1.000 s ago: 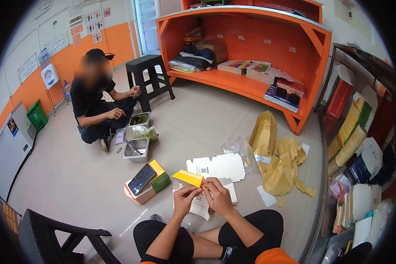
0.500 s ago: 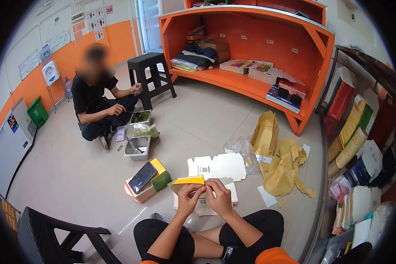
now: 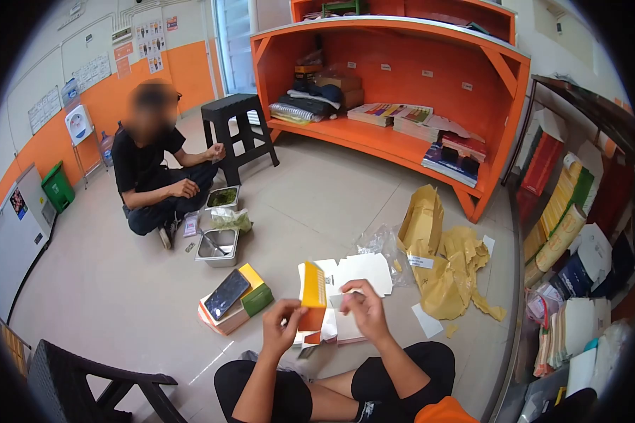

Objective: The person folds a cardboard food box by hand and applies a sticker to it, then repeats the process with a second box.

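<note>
My left hand (image 3: 281, 326) pinches the left edge of a partly folded yellow and orange carton (image 3: 313, 285). The carton stands upright, turned sideways, and its lower end hangs over the flat carton blanks below. Just right of it is my right hand (image 3: 368, 314), fingers bent and apart, seemingly not on the carton. Behind the hands lie white flat carton blanks (image 3: 367, 273) on the floor. To the left, a dark phone (image 3: 227, 294) rests on a stack of yellow, green and white cartons (image 3: 258, 299).
Torn brown wrapping paper (image 3: 455, 282) and clear plastic (image 3: 381, 243) lie to the right. Another person (image 3: 152, 155) sits at far left by metal trays (image 3: 217, 259). An orange shelf (image 3: 374, 134) stands behind; a black stool (image 3: 85, 374) is near left.
My hands have moved apart; the right one has come off the carton to the right. The carton has turned from lying nearly level to upright in my left hand.
</note>
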The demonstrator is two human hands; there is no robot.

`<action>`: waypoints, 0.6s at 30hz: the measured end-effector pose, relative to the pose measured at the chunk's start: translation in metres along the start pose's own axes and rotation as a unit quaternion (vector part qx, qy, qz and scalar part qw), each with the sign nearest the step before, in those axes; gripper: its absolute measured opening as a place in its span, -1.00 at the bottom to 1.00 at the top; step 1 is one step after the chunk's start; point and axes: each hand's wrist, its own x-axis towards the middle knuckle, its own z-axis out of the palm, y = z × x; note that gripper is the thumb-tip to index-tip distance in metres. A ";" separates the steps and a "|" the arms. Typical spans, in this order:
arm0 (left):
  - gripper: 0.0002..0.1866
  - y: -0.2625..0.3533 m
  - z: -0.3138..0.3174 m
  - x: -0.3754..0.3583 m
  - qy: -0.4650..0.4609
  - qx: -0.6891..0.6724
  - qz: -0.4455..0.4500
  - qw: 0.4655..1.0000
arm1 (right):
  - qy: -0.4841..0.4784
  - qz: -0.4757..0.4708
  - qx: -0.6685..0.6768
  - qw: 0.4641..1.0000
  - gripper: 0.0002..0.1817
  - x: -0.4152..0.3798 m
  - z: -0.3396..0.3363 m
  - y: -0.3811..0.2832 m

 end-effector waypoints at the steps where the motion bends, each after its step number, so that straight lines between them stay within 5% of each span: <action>1: -0.95 0.001 -0.006 -0.001 -0.045 -0.002 0.015 0.999 | 0.031 0.058 0.035 0.997 -0.73 0.004 -0.009 -0.011; 3: -0.96 0.037 -0.019 -0.001 -0.150 -0.099 -0.057 0.982 | -0.028 0.108 0.069 0.991 -0.60 0.009 -0.026 -0.040; 5: -0.94 0.054 -0.030 -0.001 -0.226 -0.079 0.001 0.971 | -0.087 0.180 0.114 0.973 -0.52 0.010 -0.038 -0.059; 7: -0.92 0.058 -0.032 0.001 -0.236 -0.078 0.051 0.967 | -0.110 0.152 0.093 0.978 -0.52 0.009 -0.043 -0.059; 11: -0.82 0.038 -0.035 0.007 -0.205 -0.053 0.055 0.976 | -0.114 0.112 0.100 0.982 -0.73 0.011 -0.047 -0.042; 14: -0.78 0.016 -0.017 0.008 -0.156 0.175 0.076 0.969 | -0.091 0.109 0.058 0.988 -0.94 0.011 -0.040 -0.026; 15: -0.81 0.003 -0.005 0.004 -0.108 0.251 0.110 0.956 | -0.082 0.119 0.011 0.989 -0.93 0.010 -0.035 -0.018; 18: -0.85 -0.012 0.024 -0.005 -0.083 0.253 0.021 0.964 | -0.073 0.145 -0.127 0.979 -0.75 0.005 -0.022 0.003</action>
